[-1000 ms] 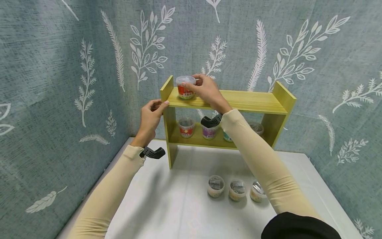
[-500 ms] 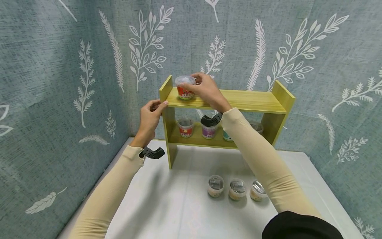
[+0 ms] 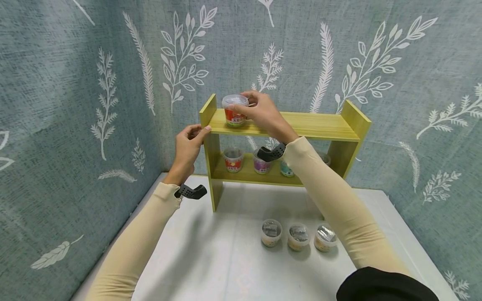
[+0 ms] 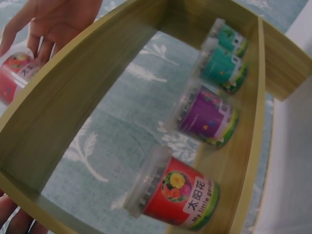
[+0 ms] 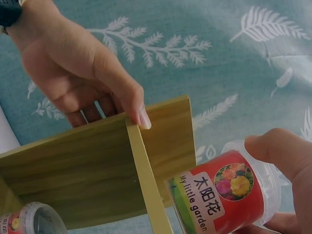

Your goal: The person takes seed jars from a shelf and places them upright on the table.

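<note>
My right hand [image 3: 262, 113] holds a lidded clear plastic cup with a red flower label [image 3: 233, 116] at the left end of the top board of a yellow-green wooden shelf [image 3: 312, 123]. The thumb is on the near side of the cup, the fingers behind. In the right wrist view the label [image 5: 209, 195] reads "My little garden". My left hand [image 3: 186, 148] grips the shelf's left side, thumb on the front edge where the top board meets the side panel. On the lower board stand a red cup [image 4: 183, 194], a purple cup [image 4: 209, 116] and two teal cups [image 4: 224, 68].
Three cups with clear lids stand in a row on the white table in front of the shelf: a left cup [image 3: 271, 233], a middle cup [image 3: 298, 237] and a right cup [image 3: 325, 237]. Patterned blue-grey cloth [image 3: 113, 104] hangs behind and at both sides.
My right hand and the red cup have shifted slightly to the right along the top board. The left hand keeps its place on the shelf's side. The head view has shifted a little.
</note>
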A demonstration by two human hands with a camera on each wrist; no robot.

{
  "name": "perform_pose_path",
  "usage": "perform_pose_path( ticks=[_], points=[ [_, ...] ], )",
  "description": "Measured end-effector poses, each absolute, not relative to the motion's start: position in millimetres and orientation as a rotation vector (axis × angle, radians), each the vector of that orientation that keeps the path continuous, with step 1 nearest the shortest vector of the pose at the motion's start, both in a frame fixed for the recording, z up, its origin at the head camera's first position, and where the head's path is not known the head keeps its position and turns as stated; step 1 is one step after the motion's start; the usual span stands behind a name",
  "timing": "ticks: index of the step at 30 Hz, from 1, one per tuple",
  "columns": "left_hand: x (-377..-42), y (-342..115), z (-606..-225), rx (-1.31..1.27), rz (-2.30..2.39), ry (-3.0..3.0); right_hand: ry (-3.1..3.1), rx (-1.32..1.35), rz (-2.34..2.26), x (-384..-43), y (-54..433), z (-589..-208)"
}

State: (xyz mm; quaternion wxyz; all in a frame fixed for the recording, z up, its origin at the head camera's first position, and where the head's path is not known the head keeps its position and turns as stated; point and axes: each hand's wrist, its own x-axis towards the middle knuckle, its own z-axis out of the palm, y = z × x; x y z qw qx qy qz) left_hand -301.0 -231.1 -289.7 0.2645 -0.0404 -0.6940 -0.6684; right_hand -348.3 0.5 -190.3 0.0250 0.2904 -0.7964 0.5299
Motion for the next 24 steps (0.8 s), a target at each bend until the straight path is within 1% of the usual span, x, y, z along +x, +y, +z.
perform_pose_path(
  ticks=[8, 24],
  points=[
    [-302.1, -229.7, -288.8, -0.111, -1.798, -1.877, -2.419, 0.943, 1.731, -337.7, 11.8, -189.5],
    [-298.8, -229.8, -289.3, -0.135, -1.815, -1.88, -2.412, 0.987, 1.743, -313.4, 27.2, -194.6]
  ],
)
